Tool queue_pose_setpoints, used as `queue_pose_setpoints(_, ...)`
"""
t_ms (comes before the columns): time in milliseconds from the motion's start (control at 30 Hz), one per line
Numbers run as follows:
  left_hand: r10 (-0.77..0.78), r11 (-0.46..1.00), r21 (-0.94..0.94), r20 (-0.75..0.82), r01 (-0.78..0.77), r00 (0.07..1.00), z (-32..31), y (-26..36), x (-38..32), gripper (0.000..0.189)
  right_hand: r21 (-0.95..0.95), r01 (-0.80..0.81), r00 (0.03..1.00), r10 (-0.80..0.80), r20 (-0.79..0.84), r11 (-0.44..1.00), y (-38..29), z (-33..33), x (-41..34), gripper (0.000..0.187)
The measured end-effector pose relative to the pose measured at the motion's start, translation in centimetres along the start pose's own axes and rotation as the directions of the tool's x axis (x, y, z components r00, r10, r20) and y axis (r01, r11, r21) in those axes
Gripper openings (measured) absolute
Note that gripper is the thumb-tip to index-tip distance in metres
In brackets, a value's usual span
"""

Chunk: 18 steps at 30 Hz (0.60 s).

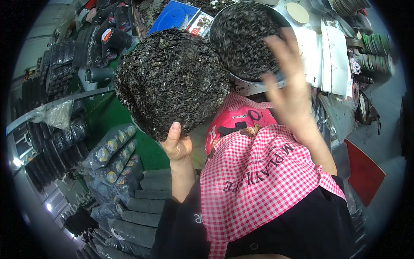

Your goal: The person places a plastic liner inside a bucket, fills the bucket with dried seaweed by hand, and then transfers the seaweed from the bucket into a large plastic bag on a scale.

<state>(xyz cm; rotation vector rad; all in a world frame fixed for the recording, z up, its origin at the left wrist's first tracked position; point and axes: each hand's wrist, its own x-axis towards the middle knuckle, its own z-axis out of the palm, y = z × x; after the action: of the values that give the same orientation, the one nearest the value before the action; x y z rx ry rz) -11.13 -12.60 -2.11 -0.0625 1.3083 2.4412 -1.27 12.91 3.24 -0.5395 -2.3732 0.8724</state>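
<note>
My left hand grips the near edge of a large, round, dark sheet of dried seaweed, thumb on top and the other fingers hidden beneath. Behind and to the right is a round metal pan holding a dark, flaky mass that is blurred. Over the pan's right side, my right hand is raised with its fingers apart, blurred, holding nothing visible. Whether it touches the pan cannot be told. A blue digital scale lies behind the seaweed sheet.
White paper sheets and a cream round lid lie right of the pan. Stacked round discs stand at far right. Plastic-wrapped rolls and dark bundled packs fill the left, by a metal rail. A red board is at lower right.
</note>
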Motion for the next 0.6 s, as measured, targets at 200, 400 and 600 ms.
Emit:
queue_pose_setpoints(200,-0.106,0.992,0.081,0.154,0.095,0.982,0.7,1.4,-1.3,0.094,0.189,0.343,0.818,-0.391,0.421,0.92,-4.9,4.9,0.0,0.098)
queue_pose_setpoints(400,-0.132,0.991,0.033,0.146,0.129,0.98,0.0,1.0,-1.7,0.1,0.27,0.433,0.746,-0.51,0.427,0.86,-3.9,4.3,-0.1,0.09)
queue_pose_setpoints(600,-0.049,0.999,0.013,0.11,0.048,0.993,-0.8,1.0,-1.1,0.101,0.497,0.302,0.865,-0.453,0.216,0.813,-1.8,2.7,0.8,0.075)
